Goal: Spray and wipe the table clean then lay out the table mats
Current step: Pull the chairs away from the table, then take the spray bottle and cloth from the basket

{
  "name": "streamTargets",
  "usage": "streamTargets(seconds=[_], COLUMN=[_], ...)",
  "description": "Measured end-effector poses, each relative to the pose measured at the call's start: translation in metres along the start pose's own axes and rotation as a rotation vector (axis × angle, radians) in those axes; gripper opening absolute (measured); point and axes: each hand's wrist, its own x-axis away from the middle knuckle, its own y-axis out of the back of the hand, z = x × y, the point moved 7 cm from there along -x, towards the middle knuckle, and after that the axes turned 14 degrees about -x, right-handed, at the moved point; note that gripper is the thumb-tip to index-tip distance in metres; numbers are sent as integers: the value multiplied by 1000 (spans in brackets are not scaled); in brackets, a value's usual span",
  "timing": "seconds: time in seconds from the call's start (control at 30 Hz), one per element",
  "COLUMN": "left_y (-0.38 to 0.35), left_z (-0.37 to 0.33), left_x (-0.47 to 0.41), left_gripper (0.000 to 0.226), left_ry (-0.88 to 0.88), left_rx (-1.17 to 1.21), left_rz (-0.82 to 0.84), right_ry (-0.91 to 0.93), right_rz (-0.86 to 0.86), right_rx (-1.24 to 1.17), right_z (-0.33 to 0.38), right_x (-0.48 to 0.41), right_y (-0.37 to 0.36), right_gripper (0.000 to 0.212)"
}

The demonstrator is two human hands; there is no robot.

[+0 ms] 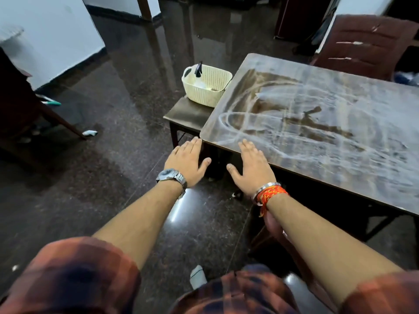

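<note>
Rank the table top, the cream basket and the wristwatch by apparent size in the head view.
Largest: table top.
Then: cream basket.
Smallest: wristwatch, even though it is nearest the camera.

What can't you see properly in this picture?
Head view only.
- Inside the basket: its wall hides most, except the spray bottle's dark top.
- The table: right end cut off by the picture's edge.
- Under the table: too dark to tell.
- Table mats: none in view.
</note>
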Motion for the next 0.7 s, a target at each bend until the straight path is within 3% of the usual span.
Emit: streamTargets(seconds=[0.7], left_y=[-29], left_z=[167], left_x=[-272], left_gripper=[70], left_ry=[23], left_rx=[12], left_rz=[137], right_ry=[-64], right_rz=[9], right_rx=[-34], right_z=[18], right_x=[-335], right_y=[-75], right_gripper=[67])
